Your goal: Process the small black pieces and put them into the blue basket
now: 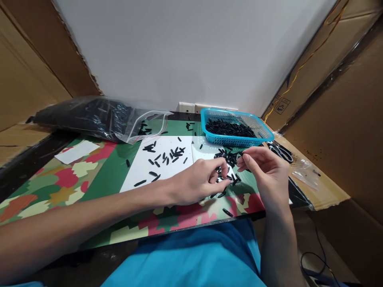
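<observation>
Both hands hover over the black pieces (229, 159) heaped by the basket (236, 140), left hand (197, 184) pinching in the pile, right hand (263, 169) pinching one piece

The small black pieces (167, 156) look like matt plastic, lying on smooth white paper (140, 171). The blue basket (206, 119) at the table's far edge is perforated glossy plastic. A clear, shiny plastic bag (131, 125) lies at the far left corner. The table cover (60, 183) looks smooth and printed. Rough brown cardboard (344, 131) flanks the table.
</observation>
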Demonstrator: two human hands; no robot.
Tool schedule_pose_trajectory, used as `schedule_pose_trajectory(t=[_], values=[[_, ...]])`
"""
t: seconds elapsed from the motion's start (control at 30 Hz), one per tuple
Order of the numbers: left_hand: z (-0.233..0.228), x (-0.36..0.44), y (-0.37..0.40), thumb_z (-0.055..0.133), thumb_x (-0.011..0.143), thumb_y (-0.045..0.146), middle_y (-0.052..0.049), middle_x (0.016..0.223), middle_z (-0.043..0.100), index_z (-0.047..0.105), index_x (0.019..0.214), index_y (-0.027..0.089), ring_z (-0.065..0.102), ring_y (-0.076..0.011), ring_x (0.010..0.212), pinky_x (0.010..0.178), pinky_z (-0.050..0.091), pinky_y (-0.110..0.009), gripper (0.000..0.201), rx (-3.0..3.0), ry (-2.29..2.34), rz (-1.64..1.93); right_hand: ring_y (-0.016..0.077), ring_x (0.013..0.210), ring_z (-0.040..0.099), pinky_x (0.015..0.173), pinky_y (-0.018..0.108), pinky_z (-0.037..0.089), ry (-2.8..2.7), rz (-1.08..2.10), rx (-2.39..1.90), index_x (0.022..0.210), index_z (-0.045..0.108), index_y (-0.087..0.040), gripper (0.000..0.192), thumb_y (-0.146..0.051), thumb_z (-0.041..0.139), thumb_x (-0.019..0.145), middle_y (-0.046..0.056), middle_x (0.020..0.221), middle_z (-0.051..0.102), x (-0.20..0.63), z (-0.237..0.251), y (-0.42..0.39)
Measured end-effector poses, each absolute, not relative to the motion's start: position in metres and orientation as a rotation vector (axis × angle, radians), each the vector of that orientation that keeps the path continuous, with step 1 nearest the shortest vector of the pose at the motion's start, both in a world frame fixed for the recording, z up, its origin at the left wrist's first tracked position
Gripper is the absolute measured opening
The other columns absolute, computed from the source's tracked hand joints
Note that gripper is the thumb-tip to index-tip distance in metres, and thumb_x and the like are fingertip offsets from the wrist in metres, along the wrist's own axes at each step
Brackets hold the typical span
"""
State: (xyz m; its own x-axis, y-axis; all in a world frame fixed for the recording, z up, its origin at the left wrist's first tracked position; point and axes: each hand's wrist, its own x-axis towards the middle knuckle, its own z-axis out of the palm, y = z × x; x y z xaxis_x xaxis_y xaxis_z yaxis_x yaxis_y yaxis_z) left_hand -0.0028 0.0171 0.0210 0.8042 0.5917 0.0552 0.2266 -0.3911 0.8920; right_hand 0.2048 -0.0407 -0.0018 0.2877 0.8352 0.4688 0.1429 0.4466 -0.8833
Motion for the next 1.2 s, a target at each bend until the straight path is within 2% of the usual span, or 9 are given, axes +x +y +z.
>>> schedule_pose_trajectory(t=[0.1, 0.27, 0.5, 0.63, 0.93, 1.1, 1.2], values=[[0.033, -0.007, 0.025, 0.072, 0.093, 0.036, 0.005, 0.066, 0.056, 0.061, 0.086, 0.02, 0.044, -0.0098, 0.055, 0.054, 0.03, -0.024, 0.021, 2.287, 0.646, 0.277, 0.017, 0.069, 0.075, 0.064, 0.029, 0.065, -1.221, 0.582, -1.035, 0.098, 0.078, -0.021, 0.009, -0.029, 0.082, 0.095, 0.003, 0.081, 0.08, 0.206, -0.002, -0.04], [0.032, -0.012, 0.032, 0.067, 0.092, 0.028, 0.002, 0.07, 0.061, 0.065, 0.082, 0.02, 0.05, -0.0123, 0.056, 0.054, 0.032, -0.026, 0.013, 2.333, 0.6, 0.131, 0.017, 0.068, 0.074, 0.064, 0.03, 0.065, -1.225, 0.612, -1.041, 0.096, 0.078, -0.021, 0.011, -0.031, 0.082, 0.094, 0.002, 0.079, 0.079, 0.203, 0.001, -0.04], [0.026, -0.013, 0.029, 0.066, 0.086, 0.021, 0.001, 0.068, 0.062, 0.068, 0.086, 0.021, 0.05, -0.0144, 0.054, 0.05, 0.03, -0.026, 0.002, 2.276, 0.583, 0.13, 0.0187, 0.065, 0.077, 0.063, 0.032, 0.066, -1.225, 0.631, -1.064, 0.096, 0.083, -0.02, 0.014, -0.033, 0.084, 0.093, 0.004, 0.081, 0.082, 0.204, 0.001, -0.041], [0.026, -0.014, 0.026, 0.067, 0.084, 0.021, 0.001, 0.066, 0.06, 0.069, 0.086, 0.021, 0.048, -0.0149, 0.052, 0.048, 0.026, -0.028, 0.002, 2.278, 0.595, 0.119, 0.0187, 0.063, 0.078, 0.062, 0.031, 0.066, -1.217, 0.644, -1.047, 0.095, 0.086, -0.02, 0.01, -0.03, 0.086, 0.091, 0.004, 0.08, 0.083, 0.205, 0.001, -0.042], [0.026, -0.014, 0.013, 0.064, 0.081, 0.019, 0.003, 0.059, 0.052, 0.059, 0.076, 0.023, 0.037, -0.0134, 0.046, 0.045, 0.02, -0.03, 0.007, 2.305, 0.677, 0.107, 0.0208, 0.058, 0.078, 0.056, 0.032, 0.068, -1.23, 0.659, -0.988, 0.088, 0.086, -0.021, 0.008, -0.028, 0.09, 0.086, 0.004, 0.073, 0.083, 0.203, 0.003, -0.045], [0.024, -0.013, 0.014, 0.068, 0.076, 0.022, 0.003, 0.066, 0.056, 0.057, 0.079, 0.022, 0.044, -0.0126, 0.055, 0.049, 0.027, -0.026, 0.011, 2.132, 0.754, 0.148, 0.0233, 0.065, 0.082, 0.06, 0.033, 0.071, -1.206, 0.691, -0.964, 0.091, 0.087, -0.022, 0.01, -0.026, 0.092, 0.084, 0.005, 0.08, 0.085, 0.205, 0.001, -0.045], [0.021, -0.01, 0.016, 0.064, 0.078, 0.022, 0.005, 0.061, 0.052, 0.055, 0.077, 0.02, 0.045, -0.0112, 0.055, 0.051, 0.031, -0.023, 0.009, 1.89, 0.7, 0.175, 0.025, 0.072, 0.085, 0.065, 0.034, 0.073, -1.225, 0.744, -0.97, 0.095, 0.087, -0.023, 0.011, -0.026, 0.09, 0.086, 0.005, 0.084, 0.086, 0.205, 0.001, -0.045]])
